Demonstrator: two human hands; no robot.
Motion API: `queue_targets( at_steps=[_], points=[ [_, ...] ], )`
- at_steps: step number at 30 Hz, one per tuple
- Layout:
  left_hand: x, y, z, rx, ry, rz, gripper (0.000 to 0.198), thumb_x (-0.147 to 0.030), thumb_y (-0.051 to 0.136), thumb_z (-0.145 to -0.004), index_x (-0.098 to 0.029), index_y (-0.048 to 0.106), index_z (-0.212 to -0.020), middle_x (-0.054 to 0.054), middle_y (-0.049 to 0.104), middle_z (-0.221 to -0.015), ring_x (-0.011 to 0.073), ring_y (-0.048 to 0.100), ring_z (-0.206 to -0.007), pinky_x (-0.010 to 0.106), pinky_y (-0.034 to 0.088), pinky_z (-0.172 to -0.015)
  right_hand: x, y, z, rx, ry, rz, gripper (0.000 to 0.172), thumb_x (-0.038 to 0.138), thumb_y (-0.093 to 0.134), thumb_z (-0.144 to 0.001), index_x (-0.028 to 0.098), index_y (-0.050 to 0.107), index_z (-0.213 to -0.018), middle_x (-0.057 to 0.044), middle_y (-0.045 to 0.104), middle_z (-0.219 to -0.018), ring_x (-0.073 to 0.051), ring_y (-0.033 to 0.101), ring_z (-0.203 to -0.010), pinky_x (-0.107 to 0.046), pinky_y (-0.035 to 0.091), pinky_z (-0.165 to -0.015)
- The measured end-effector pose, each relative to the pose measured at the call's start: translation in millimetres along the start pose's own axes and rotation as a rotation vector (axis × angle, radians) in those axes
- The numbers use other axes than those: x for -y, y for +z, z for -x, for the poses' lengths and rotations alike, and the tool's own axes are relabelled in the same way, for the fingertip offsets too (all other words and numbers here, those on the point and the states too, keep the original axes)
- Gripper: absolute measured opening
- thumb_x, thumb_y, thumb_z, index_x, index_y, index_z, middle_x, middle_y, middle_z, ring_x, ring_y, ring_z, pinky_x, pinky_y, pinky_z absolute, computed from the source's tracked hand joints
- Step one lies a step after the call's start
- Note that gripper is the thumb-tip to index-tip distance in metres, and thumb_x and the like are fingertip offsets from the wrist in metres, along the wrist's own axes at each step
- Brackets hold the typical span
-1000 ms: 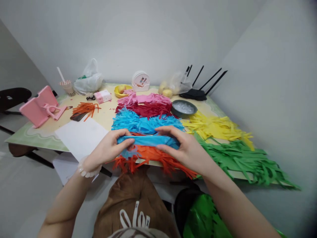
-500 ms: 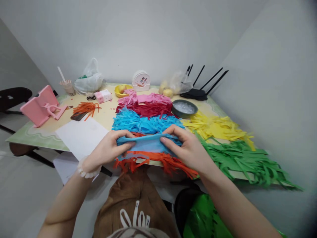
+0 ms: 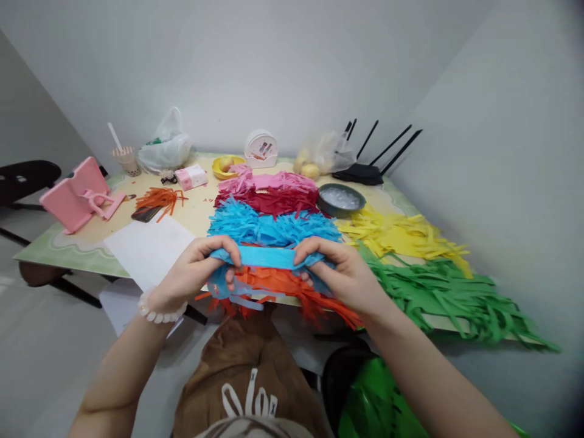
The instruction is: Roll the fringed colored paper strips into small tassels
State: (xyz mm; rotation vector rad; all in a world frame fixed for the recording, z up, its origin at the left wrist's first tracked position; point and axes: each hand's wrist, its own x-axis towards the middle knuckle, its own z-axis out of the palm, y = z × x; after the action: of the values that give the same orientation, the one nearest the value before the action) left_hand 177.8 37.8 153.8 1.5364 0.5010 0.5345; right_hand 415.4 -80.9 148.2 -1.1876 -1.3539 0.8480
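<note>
Between my two hands a strip of blue tissue paper [image 3: 267, 257] is stretched level, its cut fringe hanging below. My left hand [image 3: 201, 264] grips the strip's left end, with a pale bead bracelet on the wrist. At the other end, my right hand [image 3: 342, 274] is closed round the paper. Orange fringed paper [image 3: 274, 281] lies beneath the strip at the table's front edge. Just behind my hands spreads another pile of blue fringed paper [image 3: 269, 226], followed by dark red fringe [image 3: 269, 201] and pink fringe [image 3: 285, 180].
Yellow fringe [image 3: 406, 236] and green fringe [image 3: 451, 295] cover the right side. A dark bowl [image 3: 341, 213] holds clear material. A black router [image 3: 358, 174] stands at the back. White paper [image 3: 146, 246], a pink stand [image 3: 75, 194], an orange tassel [image 3: 159, 198] and a drink cup [image 3: 126, 161] are leftward.
Both hands have turned the blue strip, and its middle is now a narrower, flatter band. My fingers have curled over its ends, with the fringe hanging lower.
</note>
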Motion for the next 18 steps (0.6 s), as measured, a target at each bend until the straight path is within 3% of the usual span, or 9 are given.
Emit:
queue_targets(
  at_steps=[5,9,13,15,18],
  points=[
    [-8.4,4.1,1.2,0.042,0.145,-0.118,0.019,-0.031,0.058,-0.091,-0.015,0.065,-0.085,0.002,0.064,-0.072,0.0125,0.063,-0.062,0.021,0.049,-0.057,0.0,0.2,-1.8,-0.024,-0.061,0.129,0.015,0.031,0.059,-0.086,0.019,0.066,-0.079,-0.001,0.065,-0.076,-0.013,0.06,-0.06,-0.024,0.048,-0.056],
    [-12.8,12.3,-0.4,-0.084,0.254,-0.393,0.032,-0.032,0.06,-0.091,-0.015,0.059,-0.064,0.001,0.061,-0.063,0.0109,0.057,-0.059,0.022,0.046,-0.059,1.8,5.2,-1.8,-0.108,-0.102,0.339,0.009,0.029,0.066,-0.084,0.02,0.063,-0.082,-0.002,0.068,-0.081,-0.017,0.065,-0.076,-0.027,0.05,-0.071],
    [-6.8,15.1,-2.8,-0.187,0.24,-0.476,0.018,-0.03,0.069,-0.086,-0.018,0.06,-0.095,0.0,0.066,-0.08,0.0094,0.06,-0.057,0.021,0.047,-0.057,0.5,8.1,0.2,-0.138,-0.15,0.472,0.024,0.028,0.064,-0.089,0.022,0.066,-0.112,-0.006,0.072,-0.109,-0.022,0.068,-0.096,-0.031,0.051,-0.083],
    [-3.4,13.8,-3.9,-0.184,0.242,-0.551,0.022,-0.029,0.067,-0.087,-0.018,0.061,-0.105,0.002,0.069,-0.09,0.0103,0.063,-0.064,0.021,0.049,-0.063,0.1,8.1,1.4,-0.144,-0.156,0.531,0.019,0.028,0.063,-0.089,0.022,0.068,-0.107,-0.006,0.074,-0.104,-0.022,0.068,-0.095,-0.032,0.051,-0.083],
    [-1.9,12.1,-4.8,-0.158,0.208,-0.602,0.013,-0.03,0.062,-0.091,-0.017,0.063,-0.09,0.001,0.069,-0.08,0.0113,0.063,-0.064,0.021,0.048,-0.062,0.9,8.0,2.6,-0.161,-0.136,0.547,0.007,0.026,0.063,-0.088,0.02,0.067,-0.089,-0.003,0.072,-0.087,-0.02,0.067,-0.081,-0.029,0.05,-0.073]
  ],
)
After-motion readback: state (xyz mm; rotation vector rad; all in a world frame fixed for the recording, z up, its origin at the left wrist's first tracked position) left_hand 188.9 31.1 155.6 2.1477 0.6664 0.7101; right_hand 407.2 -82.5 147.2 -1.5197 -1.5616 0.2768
